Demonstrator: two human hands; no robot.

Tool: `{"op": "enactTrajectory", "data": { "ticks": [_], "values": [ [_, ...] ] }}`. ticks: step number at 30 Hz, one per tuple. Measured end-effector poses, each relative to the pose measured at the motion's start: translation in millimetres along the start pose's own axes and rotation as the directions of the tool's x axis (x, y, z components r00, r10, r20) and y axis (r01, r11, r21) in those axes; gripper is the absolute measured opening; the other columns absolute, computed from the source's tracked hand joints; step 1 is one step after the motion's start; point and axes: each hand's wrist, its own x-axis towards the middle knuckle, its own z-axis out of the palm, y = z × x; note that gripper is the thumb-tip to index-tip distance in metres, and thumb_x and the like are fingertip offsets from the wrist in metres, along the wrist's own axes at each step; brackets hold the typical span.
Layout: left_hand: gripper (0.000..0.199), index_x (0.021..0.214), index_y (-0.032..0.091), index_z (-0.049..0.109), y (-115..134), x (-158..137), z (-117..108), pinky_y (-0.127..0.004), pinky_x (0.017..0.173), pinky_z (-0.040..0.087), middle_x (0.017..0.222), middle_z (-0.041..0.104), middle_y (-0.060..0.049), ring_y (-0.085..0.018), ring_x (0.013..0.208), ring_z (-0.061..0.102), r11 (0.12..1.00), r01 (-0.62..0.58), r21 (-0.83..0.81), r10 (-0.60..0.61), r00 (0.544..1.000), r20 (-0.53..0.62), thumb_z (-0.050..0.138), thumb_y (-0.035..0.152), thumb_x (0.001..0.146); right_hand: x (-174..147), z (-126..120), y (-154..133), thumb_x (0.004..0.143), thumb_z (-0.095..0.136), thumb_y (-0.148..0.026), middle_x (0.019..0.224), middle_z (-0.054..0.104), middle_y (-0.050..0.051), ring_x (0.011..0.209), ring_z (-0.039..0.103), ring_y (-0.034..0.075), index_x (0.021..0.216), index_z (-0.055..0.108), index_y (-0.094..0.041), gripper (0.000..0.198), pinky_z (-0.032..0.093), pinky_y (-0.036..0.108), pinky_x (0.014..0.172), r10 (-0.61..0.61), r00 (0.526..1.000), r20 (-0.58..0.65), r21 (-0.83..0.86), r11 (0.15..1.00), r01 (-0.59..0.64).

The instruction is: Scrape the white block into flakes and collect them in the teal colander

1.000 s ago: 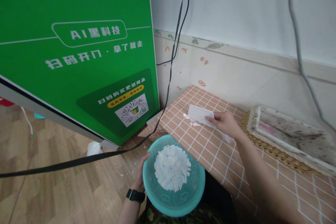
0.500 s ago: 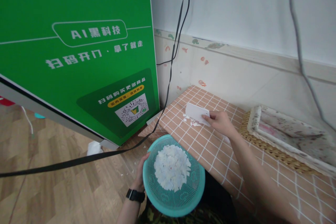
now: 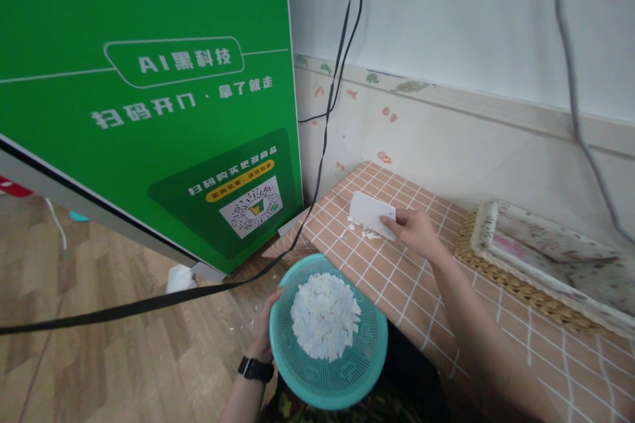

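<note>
Gripping the left rim of a round turquoise plastic strainer basket (image 3: 378,344), the left hand (image 3: 266,324) appears in the head view at the near middle of the scene, its fingers partly hidden behind the rim. A black wristband with a dark square face (image 3: 256,369) sits on that wrist. Heaped inside the strainer is a pile of small whitish paper scraps (image 3: 325,317), with bare mesh showing around it.

Farther off and to the right, the right hand (image 3: 415,231) pinches the right end of a flat white rectangular card (image 3: 370,210) between thumb and fingers, a narrow hold. The card is tilted over a table covered in brown cloth with a white grid (image 3: 397,287), and a few loose white scraps (image 3: 370,235) lie along its near edge. The strainer is just beside the table's near left edge.

On the right side of the table rests a tan woven basket with a floral fabric lining (image 3: 538,304), against the pale wall (image 3: 446,26). At the left stands a tall green panel with white lettering (image 3: 258,106); a flat black cable (image 3: 149,306) runs in front of it, above the brown wood-patterned floor (image 3: 139,357).
</note>
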Motion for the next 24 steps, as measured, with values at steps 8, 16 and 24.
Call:
{"op": "enactTrajectory", "data": {
  "ticks": [8, 16, 24],
  "values": [
    [0.019, 0.074, 0.017, 0.07, -4.2, 9.1, -7.0, -0.031, 0.061, 0.05, 0.063, 0.069, -0.002, -0.02, 0.062, 0.064, 0.996, 0.024, -0.089, -0.021, 0.999, 0.031, 0.069, 0.033, 0.064, -12.7, -1.3, -14.4, 0.084, 0.044, -0.044, 0.05, 0.047, -0.001, 0.047, 0.038, 0.01, 0.058, 0.056, -0.016, 0.04, 0.025, 0.023, 0.045, -0.063, 0.985, 0.163, 0.041, 0.998, 0.057],
    [0.015, 0.075, 0.015, 0.069, 4.8, 12.4, -9.8, -0.025, 0.062, 0.05, 0.066, 0.07, 0.0, -0.014, 0.059, 0.063, 0.976, 0.091, -0.197, -0.078, 0.994, 0.072, 0.068, 0.028, 0.068, -31.6, 2.8, -22.7, 0.085, 0.045, -0.039, 0.045, 0.041, -0.003, 0.042, 0.035, 0.008, 0.052, 0.045, -0.017, 0.039, 0.024, 0.023, 0.044, -0.034, 0.996, 0.079, 0.024, 0.999, 0.032],
    [0.017, 0.08, 0.015, 0.067, 8.4, 33.2, -17.1, -0.026, 0.061, 0.05, 0.067, 0.07, 0.0, -0.014, 0.057, 0.062, 0.982, 0.064, -0.176, -0.035, 0.986, 0.163, 0.065, 0.03, 0.072, -56.0, 22.6, -34.5, 0.087, 0.044, -0.035, 0.046, 0.042, -0.003, 0.043, 0.038, 0.008, 0.053, 0.043, -0.018, 0.039, 0.026, 0.023, 0.047, -0.101, 0.991, 0.09, 0.021, 0.995, 0.1]
  ]
}}
